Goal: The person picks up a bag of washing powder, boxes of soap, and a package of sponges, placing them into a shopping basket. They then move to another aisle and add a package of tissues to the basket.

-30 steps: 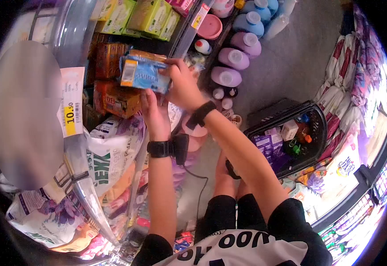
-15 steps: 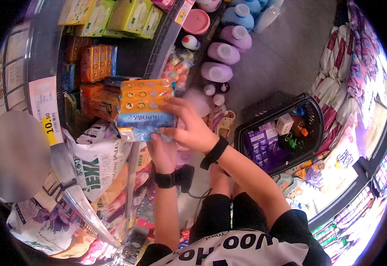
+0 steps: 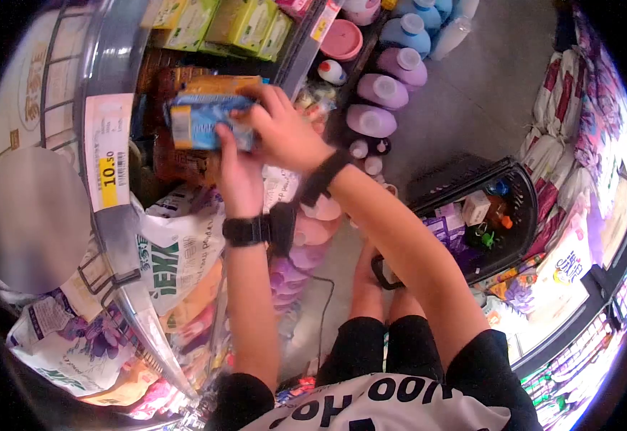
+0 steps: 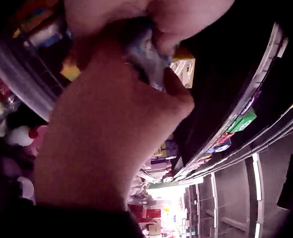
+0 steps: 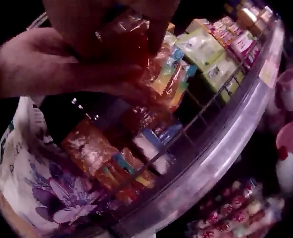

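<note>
Both hands hold a blue-and-orange soap pack over the shelf, its blue printed side facing up toward the head camera. My left hand grips it from the near side, thumb on the blue face and the other fingers hidden. From the right, my right hand holds the end of the pack, its fingers bent over the top edge. In the left wrist view, my left hand covers most of the bluish wrapper. Orange-wrapped packs lie on the shelf below my right hand in the right wrist view.
Green boxes stand farther along the shelf, behind a price tag. Purple bottles line the floor side. A black basket holding several goods stands at right. White bags lie at the near left.
The pack was tilted to show its orange top half a second ago; now its blue side faces up again, as a second ago. Both hands turned with it and kept hold.
</note>
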{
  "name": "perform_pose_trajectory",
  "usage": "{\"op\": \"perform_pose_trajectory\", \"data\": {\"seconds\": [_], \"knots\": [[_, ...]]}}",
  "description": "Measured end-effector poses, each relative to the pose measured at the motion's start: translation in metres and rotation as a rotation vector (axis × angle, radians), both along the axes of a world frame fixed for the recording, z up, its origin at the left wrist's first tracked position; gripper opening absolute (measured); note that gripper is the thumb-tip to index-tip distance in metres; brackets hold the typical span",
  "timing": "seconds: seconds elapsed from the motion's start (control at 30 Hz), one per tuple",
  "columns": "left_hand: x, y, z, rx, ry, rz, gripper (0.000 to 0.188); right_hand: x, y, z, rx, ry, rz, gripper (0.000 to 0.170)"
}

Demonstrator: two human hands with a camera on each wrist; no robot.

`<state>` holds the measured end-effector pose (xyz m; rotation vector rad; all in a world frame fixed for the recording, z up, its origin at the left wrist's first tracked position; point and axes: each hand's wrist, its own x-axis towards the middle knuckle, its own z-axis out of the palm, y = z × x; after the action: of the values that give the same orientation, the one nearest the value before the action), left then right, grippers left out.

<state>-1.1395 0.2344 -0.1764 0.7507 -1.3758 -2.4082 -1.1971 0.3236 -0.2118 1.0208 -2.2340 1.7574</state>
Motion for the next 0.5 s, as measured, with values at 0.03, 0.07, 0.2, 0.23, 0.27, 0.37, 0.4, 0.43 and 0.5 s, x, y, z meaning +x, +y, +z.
{"op": "perform_pose_trajectory", "data": {"seconds": [0.03, 0.07, 0.2, 0.23, 0.27, 0.37, 0.4, 0.43, 0.5], "knots": [[-0.008, -0.009, -0.005, -0.053, -0.077, 0.015, 0.041, -0.004, -0.007, -0.002, 0.005, -0.013, -0.021, 0.049], [-0.014, -0.015, -0.006, -0.104, -0.156, 0.030, 0.039, -0.005, -0.013, -0.006, 0.012, -0.027, -0.041, 0.047], [-0.016, -0.017, -0.009, -0.266, -0.449, 0.081, 0.032, -0.004, -0.027, -0.022, 0.060, -0.122, -0.076, 0.055], [-0.014, -0.017, -0.008, -0.279, -0.441, 0.065, 0.033, -0.005, -0.031, -0.024, 0.122, -0.126, -0.090, 0.054], [-0.012, -0.018, -0.009, -0.277, -0.447, 0.067, 0.033, -0.005, -0.033, -0.024, 0.188, -0.133, -0.104, 0.053], [-0.010, -0.020, -0.014, -0.349, -0.394, -0.004, 0.032, -0.009, -0.047, -0.020, 0.263, -0.171, -0.134, 0.049], [-0.009, -0.022, -0.018, -0.405, -0.406, -0.014, 0.031, -0.011, -0.047, -0.019, 0.261, -0.170, -0.133, 0.049], [-0.007, -0.023, -0.020, -0.463, -0.420, -0.026, 0.030, -0.012, -0.046, -0.019, 0.235, -0.179, -0.121, 0.047], [-0.003, -0.019, -0.015, -0.454, -0.384, -0.010, 0.038, -0.013, -0.036, -0.018, 0.166, -0.189, -0.089, 0.045]]}}
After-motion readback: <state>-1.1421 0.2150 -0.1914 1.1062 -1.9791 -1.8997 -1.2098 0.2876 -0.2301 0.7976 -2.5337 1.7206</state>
